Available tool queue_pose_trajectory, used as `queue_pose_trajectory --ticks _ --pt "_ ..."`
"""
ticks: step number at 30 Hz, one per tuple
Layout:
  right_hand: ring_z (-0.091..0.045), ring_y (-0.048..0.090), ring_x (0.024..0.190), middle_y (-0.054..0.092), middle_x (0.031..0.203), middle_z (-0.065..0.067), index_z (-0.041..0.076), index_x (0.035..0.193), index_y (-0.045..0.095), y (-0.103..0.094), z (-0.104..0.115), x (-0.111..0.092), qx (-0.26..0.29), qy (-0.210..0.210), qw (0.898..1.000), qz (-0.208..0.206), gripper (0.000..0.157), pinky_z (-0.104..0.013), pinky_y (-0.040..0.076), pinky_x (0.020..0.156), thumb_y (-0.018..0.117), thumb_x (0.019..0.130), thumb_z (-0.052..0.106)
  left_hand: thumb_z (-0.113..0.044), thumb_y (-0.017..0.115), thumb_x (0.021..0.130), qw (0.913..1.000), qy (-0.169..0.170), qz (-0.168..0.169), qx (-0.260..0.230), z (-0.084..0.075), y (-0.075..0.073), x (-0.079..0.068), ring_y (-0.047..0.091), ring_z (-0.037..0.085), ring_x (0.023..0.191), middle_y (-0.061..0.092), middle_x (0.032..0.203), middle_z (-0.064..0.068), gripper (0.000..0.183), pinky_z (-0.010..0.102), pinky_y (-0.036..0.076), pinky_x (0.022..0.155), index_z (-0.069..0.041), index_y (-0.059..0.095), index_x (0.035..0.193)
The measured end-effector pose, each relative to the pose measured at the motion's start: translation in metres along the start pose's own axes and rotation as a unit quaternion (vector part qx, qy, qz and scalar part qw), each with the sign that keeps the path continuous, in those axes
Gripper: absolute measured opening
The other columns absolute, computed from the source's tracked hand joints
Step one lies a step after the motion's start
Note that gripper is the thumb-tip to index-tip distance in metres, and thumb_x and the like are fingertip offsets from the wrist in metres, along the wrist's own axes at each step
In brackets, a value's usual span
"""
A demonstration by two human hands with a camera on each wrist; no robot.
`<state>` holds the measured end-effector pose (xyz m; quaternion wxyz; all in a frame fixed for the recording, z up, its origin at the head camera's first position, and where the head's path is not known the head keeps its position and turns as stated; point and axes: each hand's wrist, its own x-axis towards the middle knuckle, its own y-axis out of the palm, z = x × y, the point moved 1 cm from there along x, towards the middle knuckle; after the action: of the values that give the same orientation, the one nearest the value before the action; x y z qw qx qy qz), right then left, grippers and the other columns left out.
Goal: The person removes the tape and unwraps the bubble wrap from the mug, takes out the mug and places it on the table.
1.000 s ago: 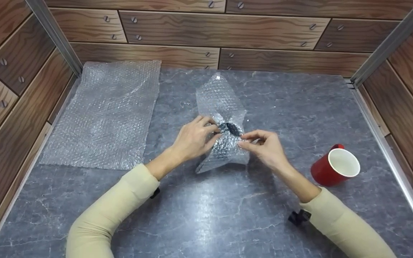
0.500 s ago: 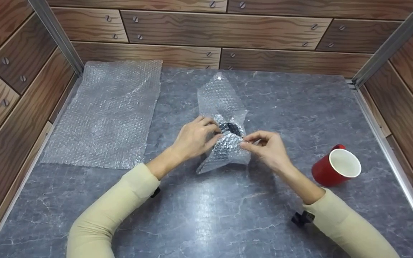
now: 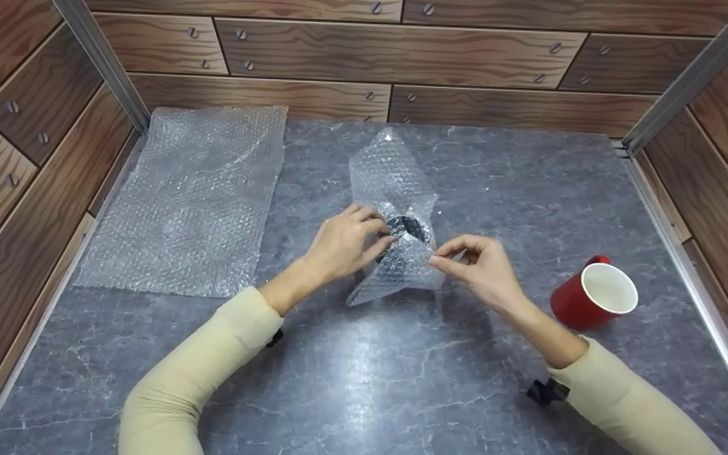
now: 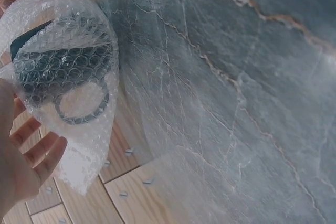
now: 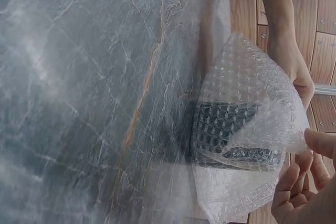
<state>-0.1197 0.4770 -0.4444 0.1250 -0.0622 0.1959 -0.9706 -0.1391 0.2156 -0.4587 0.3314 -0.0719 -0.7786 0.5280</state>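
Observation:
A dark mug (image 3: pixel 412 227), its handle showing through the plastic in the left wrist view, stands inside a piece of bubble wrap (image 3: pixel 392 174) at mid-table. Its dark opening shows between folds of the wrap in the head view. My left hand (image 3: pixel 346 243) holds the wrap near the mug's left side, thumb and forefinger at the rim; the other fingers spread loosely in the left wrist view. On the opposite side, my right hand (image 3: pixel 483 266) pinches a pointed corner of the wrap between thumb and forefinger. That corner lies across the mug's wrapped side in the right wrist view.
A flat sheet of bubble wrap (image 3: pixel 193 196) lies at the left of the grey marbled table (image 3: pixel 364 379). To the right stands a red mug (image 3: pixel 582 303) with a white inside, beside my right forearm. Wood-patterned walls (image 3: pixel 395 54) enclose the back and sides.
My right hand has shifted slightly right and toward me, drawing the pinched corner of wrap with it across the dark mug's near side. My left hand stays in place.

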Motion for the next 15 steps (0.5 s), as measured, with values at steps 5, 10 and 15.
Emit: queue_pose_trajectory --ticks 5,10,15 --pt "-0.002 0.052 0.055 0.075 0.086 -0.002 -0.001 0.097 0.077 -0.003 0.002 -0.005 -0.004 -0.001 1.000 0.008 0.019 -0.015 0.042 0.048 0.086 0.086 0.011 -0.037 0.068 0.102 1.0000 -0.002 0.004 -0.002 -0.001 -0.001 0.001 0.070 0.022 0.106 0.077 0.114 0.002 0.025 0.034 0.064 0.087 -0.015 0.079 0.106" --pt "-0.003 0.055 0.060 0.076 0.089 -0.008 -0.001 0.096 0.076 -0.006 0.003 -0.010 -0.008 -0.011 1.000 0.021 0.016 -0.016 0.046 0.053 0.085 0.086 0.009 -0.037 0.069 0.102 0.9999 -0.008 0.002 -0.009 -0.001 0.000 0.000 0.070 0.022 0.106 0.076 0.113 0.002 0.023 0.035 0.065 0.085 -0.016 0.080 0.105" --pt "-0.004 0.054 0.061 0.074 0.088 -0.007 -0.001 0.095 0.076 -0.008 0.002 -0.016 -0.007 -0.018 0.999 0.030 0.014 -0.016 0.047 0.055 0.085 0.086 0.006 -0.036 0.068 0.102 0.9999 -0.006 0.003 -0.008 0.000 0.000 0.000 0.069 0.022 0.105 0.076 0.114 0.002 0.024 0.034 0.064 0.086 -0.016 0.079 0.107"
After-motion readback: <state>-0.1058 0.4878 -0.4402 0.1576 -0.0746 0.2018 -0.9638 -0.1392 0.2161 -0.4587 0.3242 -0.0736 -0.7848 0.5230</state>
